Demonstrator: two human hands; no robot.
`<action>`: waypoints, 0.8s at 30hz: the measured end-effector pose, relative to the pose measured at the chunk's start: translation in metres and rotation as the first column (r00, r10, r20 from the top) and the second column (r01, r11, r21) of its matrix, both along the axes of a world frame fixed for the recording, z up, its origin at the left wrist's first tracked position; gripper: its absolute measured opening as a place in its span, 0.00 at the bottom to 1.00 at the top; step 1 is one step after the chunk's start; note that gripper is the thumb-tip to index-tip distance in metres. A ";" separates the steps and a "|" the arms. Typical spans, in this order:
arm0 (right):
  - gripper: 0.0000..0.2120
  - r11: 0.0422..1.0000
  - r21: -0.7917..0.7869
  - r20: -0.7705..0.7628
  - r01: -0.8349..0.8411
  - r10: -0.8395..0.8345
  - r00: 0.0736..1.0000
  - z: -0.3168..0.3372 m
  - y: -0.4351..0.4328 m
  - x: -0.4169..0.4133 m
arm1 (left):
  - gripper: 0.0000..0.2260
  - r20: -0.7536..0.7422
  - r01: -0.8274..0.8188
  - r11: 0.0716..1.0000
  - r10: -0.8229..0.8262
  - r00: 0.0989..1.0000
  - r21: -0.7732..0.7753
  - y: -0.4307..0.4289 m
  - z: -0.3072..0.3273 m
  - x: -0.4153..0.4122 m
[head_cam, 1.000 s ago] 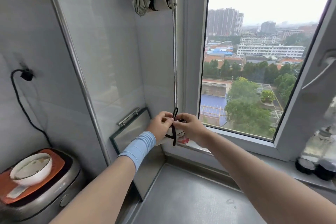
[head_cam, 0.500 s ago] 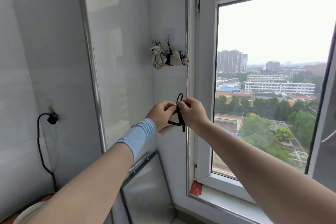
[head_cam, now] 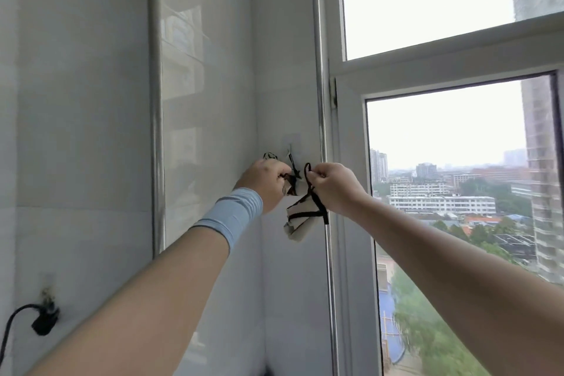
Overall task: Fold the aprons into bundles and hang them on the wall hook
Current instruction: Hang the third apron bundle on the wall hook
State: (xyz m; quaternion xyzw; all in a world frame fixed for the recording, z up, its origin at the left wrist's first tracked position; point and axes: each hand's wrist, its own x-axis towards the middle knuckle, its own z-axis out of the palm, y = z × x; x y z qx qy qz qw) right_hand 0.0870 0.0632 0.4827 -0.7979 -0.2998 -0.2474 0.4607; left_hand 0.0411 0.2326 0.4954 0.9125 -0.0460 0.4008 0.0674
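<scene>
- In the head view, the right hand (head_cam: 334, 188) is reaching up beside the window frame (head_cam: 351, 162), its fingers (head_cam: 317, 175) curling together and pinching the black strap loop (head_cam: 307, 169) of an apron bundle (head_cam: 300, 224).
- The loop is standing up just above those fingers, while the cream bundle, wrapped in black ties, is dangling just below them and slightly to their left, tilted and close to the white wall.
- The left hand (head_cam: 264, 181) is holding level with the right one, just to its left, with its fingers curling round the cloth and dark ties of the hung bundles (head_cam: 292, 189).
- Part of those bundles is peeking out above the left knuckles and in the gap between the two hands.
- The wall hook (head_cam: 290, 145) is sitting just above and between both sets of fingers; its black ties are running down towards the left thumb.
- The strap loop is hanging just right of the hook and below it, not over it.
- A pale blue wristband (head_cam: 232, 214) is covering the left wrist.
- Well below the left fingers, a black plug (head_cam: 45, 319) is sitting in a wall socket.
</scene>
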 end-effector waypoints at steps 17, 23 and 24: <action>0.11 0.968 -0.200 -0.060 0.149 -0.164 0.985 0.079 0.071 0.052 | 0.13 -0.093 -0.012 0.935 -0.023 0.995 -0.355 0.035 0.052 0.068; 0.09 0.971 -0.202 -0.117 0.129 -0.154 0.981 0.082 0.071 0.068 | 0.09 -0.059 0.115 0.773 -0.194 0.979 -0.624 0.027 0.061 0.084; 0.10 0.966 -0.214 -0.121 0.147 -0.176 0.977 0.081 0.071 0.071 | 0.09 -0.040 0.119 0.756 -0.189 0.981 -0.643 0.028 0.060 0.087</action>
